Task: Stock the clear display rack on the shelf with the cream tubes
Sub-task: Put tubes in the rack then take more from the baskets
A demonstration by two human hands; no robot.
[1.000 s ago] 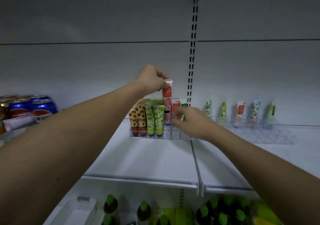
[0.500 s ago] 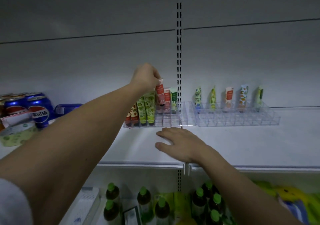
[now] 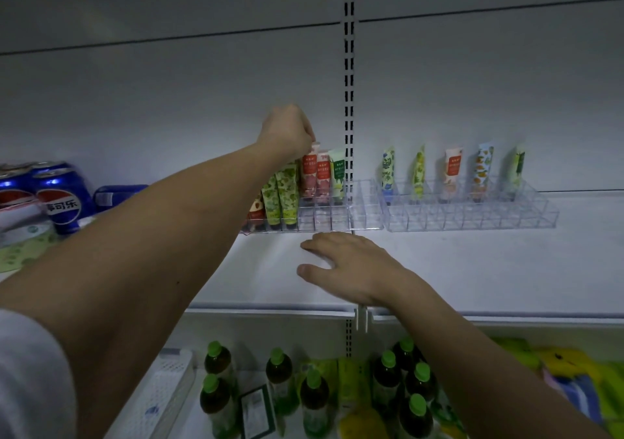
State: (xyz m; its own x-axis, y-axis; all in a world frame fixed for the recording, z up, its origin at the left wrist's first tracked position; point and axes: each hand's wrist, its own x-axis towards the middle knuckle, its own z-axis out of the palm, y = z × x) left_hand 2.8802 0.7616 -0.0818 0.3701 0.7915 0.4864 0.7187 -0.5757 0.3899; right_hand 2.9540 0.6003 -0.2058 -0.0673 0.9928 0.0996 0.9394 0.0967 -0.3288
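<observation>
The left hand [image 3: 287,131] is raised at the back of the white shelf [image 3: 472,269], its fingers curled in a pinching grip on the crimped top of a red-and-pink cream tube [image 3: 309,175] that stands upright in a rear compartment of the clear plastic display rack [image 3: 337,215]. Just right of that tube stand another red-and-pink tube [image 3: 323,178] and a white tube with green leaves [image 3: 337,176]; two green-patterned tubes [image 3: 282,195] and a strawberry-print tube [image 3: 256,210], partly hidden by the forearm, fill compartments to the left and nearer the front. The right hand [image 3: 351,268] lies flat on the shelf just in front of the rack, fingers spread and relaxed, holding nothing. A second clear rack [image 3: 472,215] sits touching the first on its right, with five assorted tubes [image 3: 452,175] upright along its back row. Blue cola cans [image 3: 64,198] stand at the far left, and green-capped dark bottles [image 3: 280,374] fill the shelf below.
</observation>
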